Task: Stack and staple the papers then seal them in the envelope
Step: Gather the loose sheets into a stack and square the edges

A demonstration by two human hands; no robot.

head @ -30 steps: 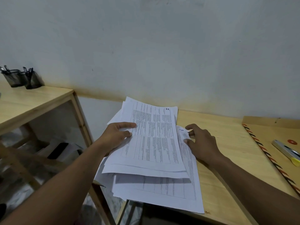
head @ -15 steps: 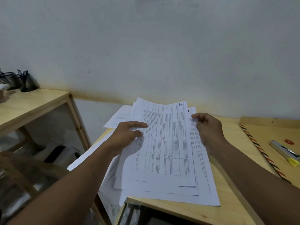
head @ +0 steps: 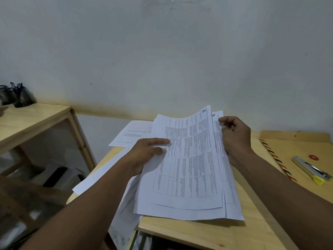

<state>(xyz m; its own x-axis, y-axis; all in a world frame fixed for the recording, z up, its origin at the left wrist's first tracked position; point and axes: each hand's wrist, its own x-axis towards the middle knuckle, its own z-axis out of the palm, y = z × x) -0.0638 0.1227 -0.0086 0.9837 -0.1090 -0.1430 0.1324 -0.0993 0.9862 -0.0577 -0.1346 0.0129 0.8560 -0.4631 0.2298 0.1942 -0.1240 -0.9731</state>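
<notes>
A loose stack of white printed papers (head: 189,174) with table text is lifted slightly over the wooden table (head: 234,230). My left hand (head: 147,154) grips its left edge, thumb on top. My right hand (head: 234,136) pinches the upper right edge, where offset sheets stick out. More sheets (head: 133,134) lie underneath at the left and hang over the table's left edge. A brown envelope (head: 302,147) with a red and black striped border and a red button lies at the right. A silver stapler (head: 310,168) with a yellow tip rests on it.
A second wooden table (head: 27,121) stands to the left, with dark mesh pen holders (head: 16,96) on it. A gap with dark clutter on the floor separates the two tables. A pale wall runs close behind both.
Both hands have gathered the spread sheets, lifted them and shifted them right and back. My right hand went from resting flat on the sheets to pinching the stack's right edge.
</notes>
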